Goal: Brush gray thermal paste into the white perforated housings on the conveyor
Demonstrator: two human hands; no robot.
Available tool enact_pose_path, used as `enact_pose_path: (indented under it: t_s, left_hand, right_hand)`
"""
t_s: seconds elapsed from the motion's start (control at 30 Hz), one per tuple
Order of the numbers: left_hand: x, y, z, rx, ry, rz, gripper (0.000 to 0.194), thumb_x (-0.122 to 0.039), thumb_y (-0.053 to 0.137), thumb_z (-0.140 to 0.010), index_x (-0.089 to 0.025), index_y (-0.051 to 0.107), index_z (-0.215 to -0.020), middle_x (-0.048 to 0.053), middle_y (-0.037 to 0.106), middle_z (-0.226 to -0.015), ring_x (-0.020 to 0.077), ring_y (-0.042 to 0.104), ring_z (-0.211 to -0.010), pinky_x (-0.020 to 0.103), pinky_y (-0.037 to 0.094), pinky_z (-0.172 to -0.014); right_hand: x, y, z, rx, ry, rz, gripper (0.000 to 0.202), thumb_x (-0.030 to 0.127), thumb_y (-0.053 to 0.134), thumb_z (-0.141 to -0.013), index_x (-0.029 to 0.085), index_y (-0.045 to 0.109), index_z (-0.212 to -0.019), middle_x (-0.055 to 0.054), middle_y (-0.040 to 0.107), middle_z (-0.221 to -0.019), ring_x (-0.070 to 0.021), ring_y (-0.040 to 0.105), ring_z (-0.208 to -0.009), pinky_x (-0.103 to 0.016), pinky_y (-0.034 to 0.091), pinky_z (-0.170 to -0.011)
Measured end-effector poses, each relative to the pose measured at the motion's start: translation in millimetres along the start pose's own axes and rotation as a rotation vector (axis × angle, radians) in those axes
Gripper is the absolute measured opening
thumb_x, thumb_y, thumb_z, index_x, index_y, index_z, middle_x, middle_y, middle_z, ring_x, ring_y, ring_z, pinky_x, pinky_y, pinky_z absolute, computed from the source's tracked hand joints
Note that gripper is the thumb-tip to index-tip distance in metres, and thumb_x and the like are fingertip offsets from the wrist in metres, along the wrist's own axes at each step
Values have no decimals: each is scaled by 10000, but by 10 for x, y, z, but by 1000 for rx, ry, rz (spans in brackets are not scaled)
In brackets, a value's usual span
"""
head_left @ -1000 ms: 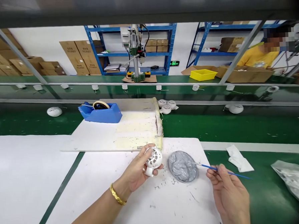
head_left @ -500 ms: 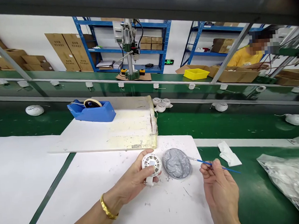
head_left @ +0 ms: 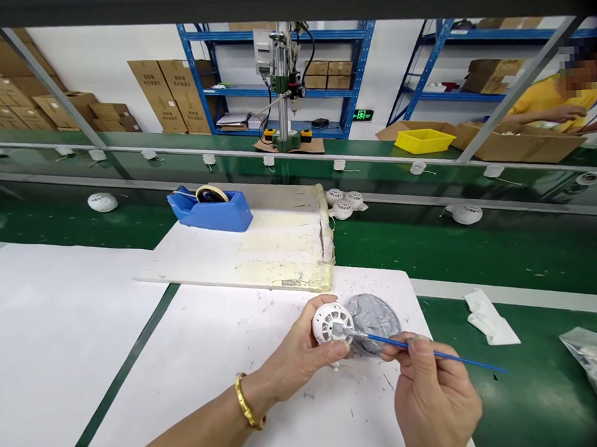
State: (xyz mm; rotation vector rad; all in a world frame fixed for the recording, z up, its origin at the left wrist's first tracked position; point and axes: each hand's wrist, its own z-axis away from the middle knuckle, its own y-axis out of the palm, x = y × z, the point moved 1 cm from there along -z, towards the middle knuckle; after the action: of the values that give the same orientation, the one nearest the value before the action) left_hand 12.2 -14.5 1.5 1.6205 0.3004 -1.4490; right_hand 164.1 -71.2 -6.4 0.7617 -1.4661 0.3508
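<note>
My left hand (head_left: 310, 349) is closed around a round white plastic housing (head_left: 327, 319) with radial slots in its face. In my right hand (head_left: 431, 383) is a thin blue-handled brush (head_left: 392, 342), pinched between thumb and fingers. The brush tip, grey with paste, meets the middle of the housing's face. Right behind the housing, partly covered by it, lies a round dish of grey paste (head_left: 378, 313) on white paper (head_left: 287, 397). Three similar white housings (head_left: 342, 208) are grouped beyond the board.
A blue tape dispenser (head_left: 218, 211) sits on a stained white board (head_left: 260, 252). To the right lie a crumpled tissue (head_left: 488, 317) and a clear plastic bag (head_left: 596, 361). More housings (head_left: 465, 213) rest along the green belt. A person in yellow (head_left: 547, 100) works at the far right.
The brush has moved left from the dish of paste onto the housing's face. My left hand has brought the housing closer to the dish. The camera view has shifted left.
</note>
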Motion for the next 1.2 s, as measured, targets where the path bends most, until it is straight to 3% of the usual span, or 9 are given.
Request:
enact_pose_path:
  t_s: [0.17, 0.4, 0.6, 0.8, 1.0, 1.2]
  left_hand:
    - [17, -6, -1, -18, 15, -4, 572, -296, 670, -816, -238, 325, -1269, 42, 509, -1035, 151, 507, -908, 347, 432, -838]
    - [17, -3, 4, -23, 6, -10, 556, -288, 667, -817, -230, 329, -1254, 39, 527, -1002, 145, 525, -877, 349, 438, -830]
    - [39, -20, 6, -55, -2, -25, 587, -286, 686, -802, -245, 329, -1265, 43, 516, -1039, 155, 519, -922, 361, 448, -843]
    - [33, -15, 16, -56, 8, -17, 586, -290, 695, -791, -246, 341, -1256, 44, 509, -1048, 153, 513, -921, 355, 455, -839]
    - [23, -5, 30, -63, 21, 7, 593, -289, 704, -779, -245, 344, -1248, 35, 510, -1020, 139, 508, -886, 336, 456, -830]
    - [19, 14, 37, -61, 28, 18, 575, -289, 708, -775, -234, 359, -1230, 39, 517, -1014, 138, 515, -876, 342, 460, -841]
  right_hand:
    - [-37, -30, 21, 42, -128, 68, 192, 327, 663, -794, 152, 593, -757, -44, 655, -707, -169, 623, -552, -342, 531, -556]
    - [30, -68, 6, 98, -442, 283, 37, 176, 642, -803, 142, 634, -812, -38, 667, -720, -159, 629, -561, -302, 544, -527]
    - [196, -25, -1, 95, -538, 365, 47, 163, 653, -792, 144, 640, -751, -23, 654, -671, -153, 628, -551, -294, 538, -558]
    - [252, 14, 6, 34, -406, 255, 108, 234, 676, -778, 145, 630, -738, -35, 655, -671, -175, 620, -553, -334, 538, -533]
    - [107, -10, 1, 4, -70, 137, 234, 359, 687, -766, 140, 608, -790, -43, 657, -686, -183, 624, -560, -377, 543, -595]
    - [132, 9, -5, -40, -60, 88, 277, 392, 708, -739, 149, 576, -729, -27, 635, -647, -176, 608, -531, -360, 533, -552]
